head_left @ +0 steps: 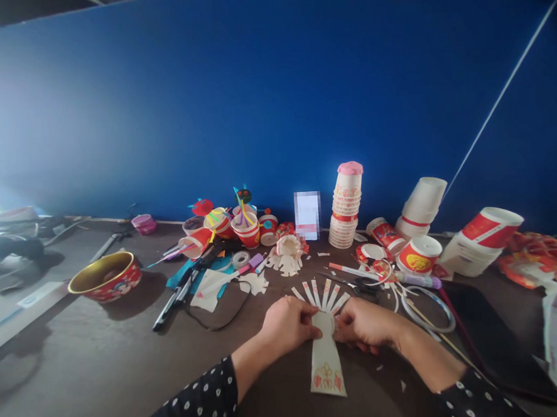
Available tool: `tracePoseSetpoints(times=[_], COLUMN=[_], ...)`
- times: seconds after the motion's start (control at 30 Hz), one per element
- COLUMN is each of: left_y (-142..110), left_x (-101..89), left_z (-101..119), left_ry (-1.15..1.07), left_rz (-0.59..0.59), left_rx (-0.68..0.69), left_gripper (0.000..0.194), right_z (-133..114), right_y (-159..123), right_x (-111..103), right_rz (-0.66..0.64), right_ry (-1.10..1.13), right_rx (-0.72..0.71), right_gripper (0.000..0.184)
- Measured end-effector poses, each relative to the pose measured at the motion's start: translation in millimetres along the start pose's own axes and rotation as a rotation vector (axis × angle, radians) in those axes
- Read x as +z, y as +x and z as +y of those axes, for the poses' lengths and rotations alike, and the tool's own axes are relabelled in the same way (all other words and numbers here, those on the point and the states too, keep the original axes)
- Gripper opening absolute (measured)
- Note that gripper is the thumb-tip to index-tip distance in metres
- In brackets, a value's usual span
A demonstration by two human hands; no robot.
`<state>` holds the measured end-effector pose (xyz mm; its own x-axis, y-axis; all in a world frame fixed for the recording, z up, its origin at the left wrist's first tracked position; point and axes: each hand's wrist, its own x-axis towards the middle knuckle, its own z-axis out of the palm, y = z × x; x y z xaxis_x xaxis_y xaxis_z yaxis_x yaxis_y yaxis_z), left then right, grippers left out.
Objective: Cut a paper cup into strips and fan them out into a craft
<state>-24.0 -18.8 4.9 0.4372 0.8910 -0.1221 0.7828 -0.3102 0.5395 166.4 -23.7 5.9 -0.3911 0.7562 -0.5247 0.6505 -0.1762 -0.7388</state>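
Note:
Between my two hands is a cut paper cup piece (326, 356), white with a red and gold print near its lower end. Its far end is slit into several narrow strips that fan outward. My left hand (290, 324) pinches its left edge just below the strips, thumb on top. On the opposite edge, my right hand (368, 322) grips it with curled fingers, some of them hidden under the hand. A pair of scissors (359, 285) with dark handles lies just beyond my right hand. White paper scraps (255, 283) lie past my left hand.
A tall stack of paper cups (347, 214) stands by the blue partition (271, 95). Decorated cups (246, 229) sit left of it. A gold-lined bowl (108, 279) is at left, near a box cutter (171, 306). More cups (481, 240) and a dark tablet-like slab (489, 334) are right.

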Motion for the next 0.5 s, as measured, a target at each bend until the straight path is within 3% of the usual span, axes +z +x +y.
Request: tracePoseSetpoints(times=[0.5], left_y=[0], left_x=[-0.5], left_z=[5], left_ry=[0.032], left_rz=[-0.004], left_rx=[-0.002], left_gripper=[0.018], right_z=[-13], right_y=[10], right_x=[1], right_rz=[0.013], right_ry=[-0.084], right_rx=[0.156], right_gripper=[0.014])
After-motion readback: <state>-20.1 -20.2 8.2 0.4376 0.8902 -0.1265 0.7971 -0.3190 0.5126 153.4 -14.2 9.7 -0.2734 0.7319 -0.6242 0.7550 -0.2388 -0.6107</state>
